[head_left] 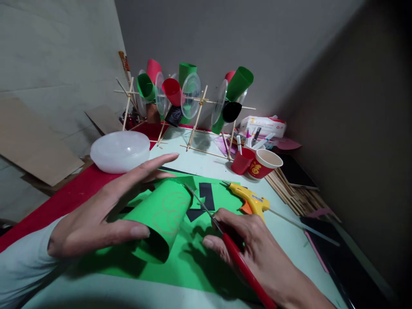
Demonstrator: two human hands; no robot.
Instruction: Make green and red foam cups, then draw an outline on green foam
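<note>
Between my left thumb and the fingers behind it, my left hand holds a rolled green paper tube with faint curved lines drawn on it. The tube lies tilted, its dark open end towards me. My left index finger stretches out above it. My right hand grips a slim tool with a long red handle and a narrow metal end; its exact kind is unclear. The metal tip touches or nearly touches the tube's far rim, beside a pointed green flap. Green paper sheets and black paper strips lie underneath.
A yellow glue gun lies to the right, a glue stick behind it. Farther back stand a stick frame with coloured paper cups and clear discs, a white bowl, a red paper cup and a red pen holder. Wooden sticks lie at right.
</note>
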